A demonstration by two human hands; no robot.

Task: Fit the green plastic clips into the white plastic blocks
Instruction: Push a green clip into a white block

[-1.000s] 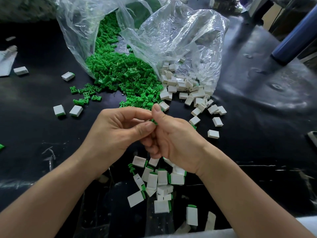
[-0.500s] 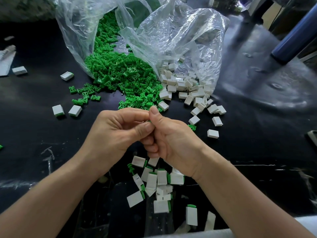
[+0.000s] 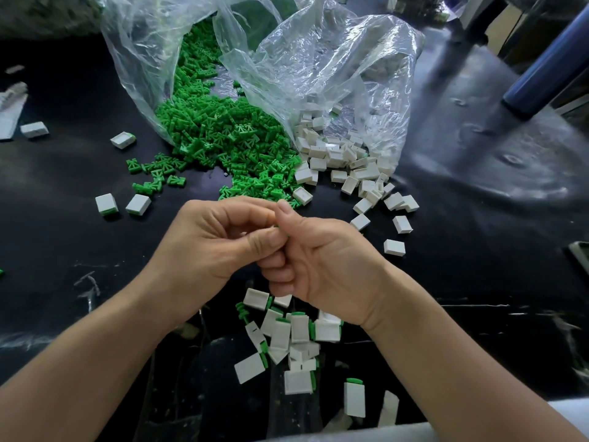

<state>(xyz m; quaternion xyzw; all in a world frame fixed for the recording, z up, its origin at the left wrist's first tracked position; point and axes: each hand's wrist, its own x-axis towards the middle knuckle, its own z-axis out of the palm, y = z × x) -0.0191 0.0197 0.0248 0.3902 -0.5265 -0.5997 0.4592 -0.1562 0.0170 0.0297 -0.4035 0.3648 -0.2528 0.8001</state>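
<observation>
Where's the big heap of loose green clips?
Head view, top centre: the green clips spill from the left clear bag onto the black table, with white blocks to their right.

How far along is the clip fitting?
Done: a small pile of fitted blocks below the wrists, green edges showing. In hand: left hand and right hand pinch one green clip, mostly hidden. Left: large heaps of loose clips and white blocks at the bags.

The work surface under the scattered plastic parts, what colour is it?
Glossy black work surface, head view.
</observation>
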